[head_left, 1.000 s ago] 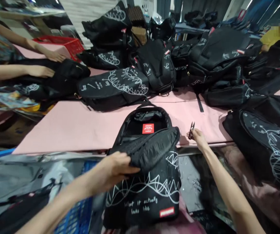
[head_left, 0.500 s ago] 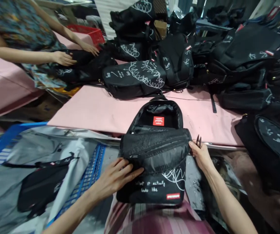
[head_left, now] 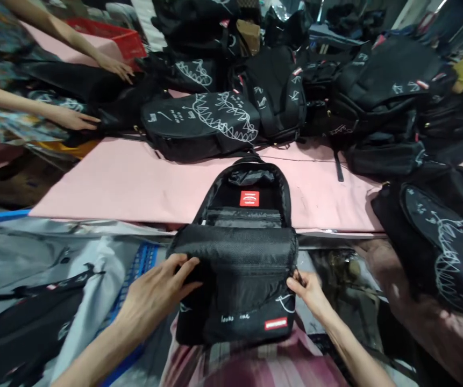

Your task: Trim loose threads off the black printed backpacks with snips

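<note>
A black backpack (head_left: pixel 235 247) lies unzipped across my lap and the table edge. Its front panel is folded down toward me, and a red label shows inside. My left hand (head_left: pixel 158 290) grips the left edge of the folded panel, fingers curled at the fabric and some of them hidden. At the panel's right edge, my right hand (head_left: pixel 307 290) pinches the fabric. A small dark tool, probably thread snips (head_left: pixel 299 276), is tucked in that same hand and mostly hidden by the fingers. White lettering and a red patch show on the backpack's lower front.
Black backpacks with white drawings (head_left: pixel 202 126) are piled along the far side of the pink table (head_left: pixel 106 183). Another backpack (head_left: pixel 436 236) stands at right. A blue crate (head_left: pixel 142 263) with grey lining is at left. Across the table, a co-worker's hands (head_left: pixel 73 115) handle a black bag.
The view has shifted right. The folded panel has come lower, covering part of the lettering. My left hand has moved up to the panel's left edge; the right hand's tool is less visible.
</note>
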Demonstrator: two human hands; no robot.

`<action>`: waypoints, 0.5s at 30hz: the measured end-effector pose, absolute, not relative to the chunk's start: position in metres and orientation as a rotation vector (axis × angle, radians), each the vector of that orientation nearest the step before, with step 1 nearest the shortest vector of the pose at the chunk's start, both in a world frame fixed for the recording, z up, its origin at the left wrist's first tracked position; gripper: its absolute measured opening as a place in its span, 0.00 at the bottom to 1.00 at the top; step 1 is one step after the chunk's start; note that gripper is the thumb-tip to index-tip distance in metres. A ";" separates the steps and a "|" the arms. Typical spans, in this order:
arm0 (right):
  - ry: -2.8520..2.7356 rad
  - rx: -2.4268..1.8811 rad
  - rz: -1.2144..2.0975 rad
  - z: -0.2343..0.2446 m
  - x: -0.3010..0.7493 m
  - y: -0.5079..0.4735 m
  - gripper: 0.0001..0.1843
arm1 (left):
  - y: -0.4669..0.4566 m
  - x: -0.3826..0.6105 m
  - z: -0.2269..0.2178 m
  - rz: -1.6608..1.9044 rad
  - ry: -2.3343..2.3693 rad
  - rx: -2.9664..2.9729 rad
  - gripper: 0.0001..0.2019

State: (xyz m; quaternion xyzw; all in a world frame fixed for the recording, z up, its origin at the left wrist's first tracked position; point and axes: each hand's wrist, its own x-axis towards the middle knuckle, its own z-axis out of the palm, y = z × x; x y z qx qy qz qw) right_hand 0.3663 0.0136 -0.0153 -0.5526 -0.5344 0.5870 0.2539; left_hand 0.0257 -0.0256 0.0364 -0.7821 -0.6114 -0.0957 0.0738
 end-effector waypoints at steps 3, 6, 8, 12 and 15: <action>-1.445 -1.471 1.590 -0.016 0.370 0.012 0.27 | -0.023 0.027 0.033 -0.264 -1.930 -2.398 0.14; -1.449 -1.443 1.604 -0.017 0.371 0.011 0.25 | -0.028 0.027 0.041 -0.463 -2.137 -2.408 0.14; -1.456 -1.433 1.607 -0.018 0.372 0.011 0.25 | -0.032 0.029 0.048 -0.531 -2.279 -2.334 0.15; -1.498 -1.457 1.585 -0.018 0.374 0.011 0.22 | -0.034 0.018 0.051 -0.516 -2.462 -2.300 0.16; -1.596 -1.480 1.582 -0.015 0.376 0.009 0.20 | -0.023 -0.003 0.054 -0.383 -2.483 -2.552 0.15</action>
